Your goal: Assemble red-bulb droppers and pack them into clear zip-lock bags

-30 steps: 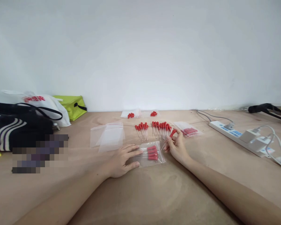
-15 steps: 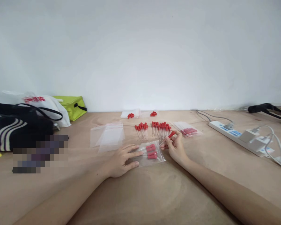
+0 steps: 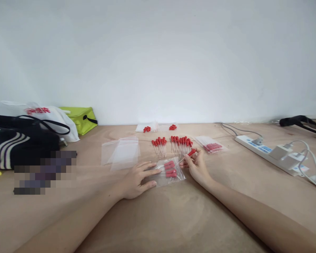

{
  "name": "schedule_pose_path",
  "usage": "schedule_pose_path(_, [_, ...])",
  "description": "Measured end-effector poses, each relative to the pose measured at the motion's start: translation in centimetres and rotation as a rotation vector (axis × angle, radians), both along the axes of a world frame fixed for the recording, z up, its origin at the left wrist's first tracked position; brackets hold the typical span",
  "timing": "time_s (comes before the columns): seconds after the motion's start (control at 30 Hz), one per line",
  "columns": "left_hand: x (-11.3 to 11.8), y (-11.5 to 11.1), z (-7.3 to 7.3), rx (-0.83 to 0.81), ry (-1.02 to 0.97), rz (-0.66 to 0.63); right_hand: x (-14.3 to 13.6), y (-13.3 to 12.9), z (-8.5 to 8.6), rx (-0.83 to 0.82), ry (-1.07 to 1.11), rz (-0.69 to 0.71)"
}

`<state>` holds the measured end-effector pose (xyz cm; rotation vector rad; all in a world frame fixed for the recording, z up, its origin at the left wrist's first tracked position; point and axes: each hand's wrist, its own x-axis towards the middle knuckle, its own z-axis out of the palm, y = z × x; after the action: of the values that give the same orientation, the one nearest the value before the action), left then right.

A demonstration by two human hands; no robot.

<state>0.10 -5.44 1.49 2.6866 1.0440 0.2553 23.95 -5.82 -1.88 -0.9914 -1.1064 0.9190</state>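
My left hand [image 3: 140, 179] lies flat with its fingers spread, pressing the left part of a clear zip bag [image 3: 160, 181] to the table. Inside that bag are several droppers [image 3: 170, 173] with red rubber bulbs towards the right. My right hand [image 3: 197, 167] pinches one more dropper [image 3: 191, 152] just below its red bulb, its thin tube pointing down-left at the bag's right edge. Whether the tip is inside the bag, I cannot tell. Behind the hands lie two fanned groups of droppers, a left group [image 3: 159, 142] and a larger right group [image 3: 180, 140].
Flat clear bags [image 3: 125, 153] lie at left; a filled bag [image 3: 212, 144] lies at right. Loose red bulbs [image 3: 146, 129] rest on bags by the wall. A power strip [image 3: 265, 151] with cables stands right, a black bag [image 3: 23, 144] and a green bag [image 3: 79, 119] left.
Both hands stay almost in place. The dropper in my right hand has barely shifted, and the view has tilted very slightly.
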Motion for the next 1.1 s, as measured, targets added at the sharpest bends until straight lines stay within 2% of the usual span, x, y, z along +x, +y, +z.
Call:
schedule_pose_path(0.13, [0.1,-0.1,0.1,0.005,0.0,0.004,-0.2,-0.1,-0.2,-0.058,-0.009,0.018])
schedule_pose_path(0.27, [0.1,-0.2,0.2,0.007,0.005,0.01,0.0,0.0,-0.6,-0.134,-0.216,0.074])
schedule_pose_path(0.47, [0.2,-0.1,0.2,0.004,0.017,0.012,0.7,0.6,-1.5,-0.061,-0.477,0.096])
schedule_pose_path(0.6, [0.2,-0.1,0.2,0.005,0.003,0.011,0.6,0.7,-1.8,-0.135,-0.349,0.177])
schedule_pose_path(0.77, [0.0,0.0,-0.1,0.023,-0.01,0.003,0.4,0.7,-1.7,-0.172,-0.265,0.181])
schedule_pose_path(0.87, [0.0,0.1,-0.2,0.024,-0.012,-0.001,0.5,0.5,-1.3,-0.177,-0.278,0.176])
schedule_pose_path(1.0, [0.0,0.1,-0.1,0.015,-0.023,-0.003,0.5,0.1,-0.8,-0.169,-0.417,0.247])
schedule_pose_path(1.1, [0.0,0.1,-0.1,0.014,-0.03,-0.001,0.4,0.0,-0.8,-0.111,-0.425,0.206])
